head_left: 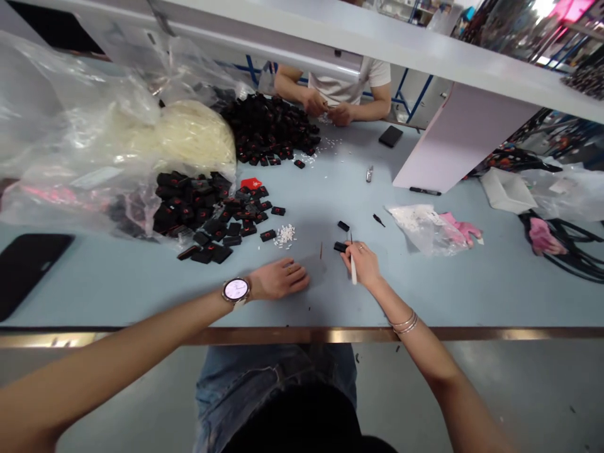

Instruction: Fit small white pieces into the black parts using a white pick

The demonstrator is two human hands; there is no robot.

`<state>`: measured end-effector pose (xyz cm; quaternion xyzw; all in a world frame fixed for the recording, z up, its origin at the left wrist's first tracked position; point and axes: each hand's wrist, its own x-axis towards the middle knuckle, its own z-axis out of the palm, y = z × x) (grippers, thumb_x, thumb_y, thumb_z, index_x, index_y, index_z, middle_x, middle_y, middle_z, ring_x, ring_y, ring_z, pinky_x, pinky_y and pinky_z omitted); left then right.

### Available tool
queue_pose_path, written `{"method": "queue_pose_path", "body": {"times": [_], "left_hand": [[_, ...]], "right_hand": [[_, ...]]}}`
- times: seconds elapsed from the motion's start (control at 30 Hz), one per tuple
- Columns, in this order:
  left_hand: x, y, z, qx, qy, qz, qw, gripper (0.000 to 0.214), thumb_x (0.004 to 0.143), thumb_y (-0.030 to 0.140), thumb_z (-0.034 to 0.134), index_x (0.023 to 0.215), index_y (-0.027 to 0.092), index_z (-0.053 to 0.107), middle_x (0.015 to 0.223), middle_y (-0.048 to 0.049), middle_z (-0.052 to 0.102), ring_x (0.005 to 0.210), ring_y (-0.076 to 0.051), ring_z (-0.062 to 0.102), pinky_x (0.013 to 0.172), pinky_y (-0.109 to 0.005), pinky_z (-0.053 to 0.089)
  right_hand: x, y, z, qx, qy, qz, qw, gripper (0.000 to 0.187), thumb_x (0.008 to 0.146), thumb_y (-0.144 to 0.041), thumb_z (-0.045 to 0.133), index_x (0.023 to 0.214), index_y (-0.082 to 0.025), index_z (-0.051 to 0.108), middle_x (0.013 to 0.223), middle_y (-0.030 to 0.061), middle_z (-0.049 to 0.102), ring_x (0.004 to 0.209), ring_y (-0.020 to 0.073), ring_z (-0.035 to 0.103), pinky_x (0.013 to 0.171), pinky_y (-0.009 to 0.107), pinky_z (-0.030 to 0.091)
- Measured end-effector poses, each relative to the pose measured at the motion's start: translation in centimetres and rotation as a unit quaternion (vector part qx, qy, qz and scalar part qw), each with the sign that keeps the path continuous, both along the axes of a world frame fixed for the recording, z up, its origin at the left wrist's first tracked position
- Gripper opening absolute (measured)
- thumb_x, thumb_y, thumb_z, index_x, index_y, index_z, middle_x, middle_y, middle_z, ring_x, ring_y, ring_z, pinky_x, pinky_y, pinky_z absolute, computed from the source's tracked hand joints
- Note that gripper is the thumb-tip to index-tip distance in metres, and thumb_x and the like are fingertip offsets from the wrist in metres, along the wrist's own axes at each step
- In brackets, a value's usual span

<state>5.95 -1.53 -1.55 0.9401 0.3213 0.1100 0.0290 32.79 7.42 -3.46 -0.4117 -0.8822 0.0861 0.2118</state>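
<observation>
My left hand (279, 278), with a watch on the wrist, rests knuckles-up on the pale blue table (141, 289) with fingers curled; whatever is inside them is hidden. My right hand (362, 264) is closed on a thin white-handled tool (352, 267) whose tip points up, and its fingers touch a small black part (340, 247). Another small black part (343, 226) lies just beyond. A little heap of white pieces (285, 234) sits to the left of them.
A pile of black parts with red marks (207, 211) spills from a clear bag (70, 138) at left. A larger black pile (271, 129) lies farther back, where another person's hands (328, 108) work. A black phone (26, 267), plastic bag (422, 226) and pink gloves (465, 228) lie around.
</observation>
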Motion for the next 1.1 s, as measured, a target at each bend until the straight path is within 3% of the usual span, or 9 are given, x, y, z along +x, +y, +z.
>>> {"method": "queue_pose_path", "body": {"times": [0.3, 0.5, 0.63, 0.87, 1.1], "left_hand": [[0.1, -0.5, 0.0, 0.075, 0.011, 0.018, 0.997, 0.032, 0.093, 0.008, 0.036, 0.107, 0.022, 0.062, 0.093, -0.0093, 0.067, 0.078, -0.017, 0.061, 0.073, -0.029, 0.045], [0.1, -0.8, -0.1, 0.023, 0.01, 0.08, 0.997, 0.038, 0.094, 0.009, 0.032, 0.117, 0.022, 0.06, 0.093, -0.0085, 0.068, 0.081, -0.017, 0.062, 0.075, -0.028, 0.047], [0.1, -0.8, -0.6, 0.039, 0.03, 0.103, 0.994, 0.042, 0.095, 0.01, 0.028, 0.127, 0.017, 0.054, 0.094, -0.0096, 0.068, 0.083, -0.018, 0.064, 0.077, -0.029, 0.05], [-0.1, -0.1, -2.5, 0.135, 0.039, 0.113, 0.984, 0.042, 0.101, 0.027, 0.034, 0.14, 0.012, 0.036, 0.087, -0.0097, 0.067, 0.074, -0.02, 0.064, 0.066, -0.029, 0.051], [-0.5, 0.4, -2.9, 0.126, 0.052, 0.132, 0.982, 0.041, 0.1, 0.019, 0.031, 0.139, 0.009, 0.037, 0.093, -0.0128, 0.066, 0.082, -0.022, 0.064, 0.072, -0.033, 0.051]], "right_hand": [[0.1, 0.0, -0.6, -0.007, 0.032, 0.023, 0.999, 0.016, 0.093, -0.023, 0.053, 0.078, -0.023, 0.055, 0.102, 0.0081, 0.072, 0.096, 0.0201, 0.066, 0.071, 0.029, 0.049], [0.1, -0.2, -0.4, -0.018, 0.019, 0.064, 0.998, 0.014, 0.092, -0.016, 0.053, 0.079, -0.022, 0.056, 0.106, 0.0092, 0.071, 0.097, 0.0199, 0.066, 0.072, 0.029, 0.049], [-0.3, -0.5, -0.4, -0.038, 0.039, 0.067, 0.996, 0.015, 0.091, -0.019, 0.055, 0.076, -0.022, 0.055, 0.091, 0.0068, 0.071, 0.097, 0.021, 0.067, 0.07, 0.029, 0.048], [-3.7, -2.6, 0.1, -0.071, 0.044, 0.078, 0.993, 0.005, 0.089, -0.021, 0.061, 0.092, -0.022, 0.058, 0.084, 0.0037, 0.07, 0.088, 0.0193, 0.067, 0.077, 0.028, 0.049], [-7.6, -4.1, 0.4, -0.119, 0.076, 0.034, 0.989, 0.013, 0.086, -0.021, 0.054, 0.076, -0.022, 0.047, 0.072, -0.0005, 0.061, 0.067, 0.0159, 0.058, 0.064, 0.025, 0.041]]}}
